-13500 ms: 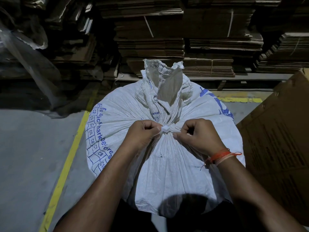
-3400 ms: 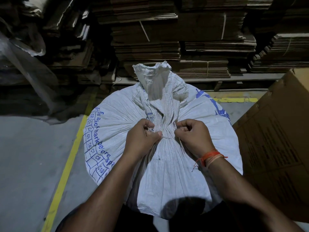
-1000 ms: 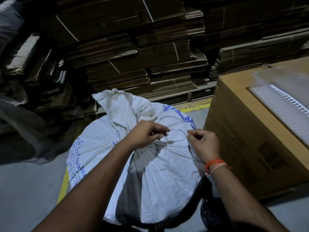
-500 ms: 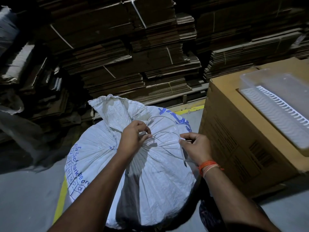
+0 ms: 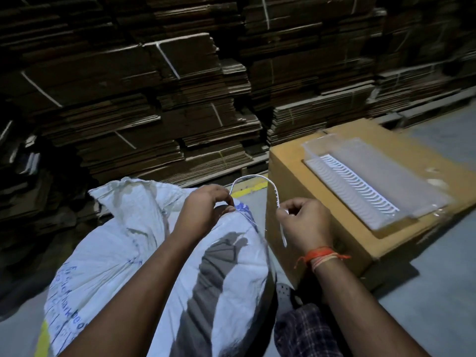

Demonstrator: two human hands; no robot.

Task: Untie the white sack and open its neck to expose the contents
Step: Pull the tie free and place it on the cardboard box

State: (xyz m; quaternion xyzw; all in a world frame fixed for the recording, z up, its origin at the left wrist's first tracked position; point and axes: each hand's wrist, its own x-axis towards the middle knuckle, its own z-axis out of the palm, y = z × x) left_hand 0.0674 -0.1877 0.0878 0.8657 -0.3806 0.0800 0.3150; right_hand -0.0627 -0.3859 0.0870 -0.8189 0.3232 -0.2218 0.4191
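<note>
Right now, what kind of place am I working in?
Probably a warehouse or packing store: tall stacks of flattened cartons fill the back, a big box sits on a concrete floor, and a yellow line marks it.

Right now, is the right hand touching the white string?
Touching. The head view shows the right hand pinching the string, which arcs over to the left hand above the sack.

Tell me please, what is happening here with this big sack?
A person is untying a white woven sack on a warehouse floor. Both hands hold the white tie string, which arcs loosely between the left hand and the right hand. The string looks freed from the neck, which is not spread open yet, so no contents show.
</note>
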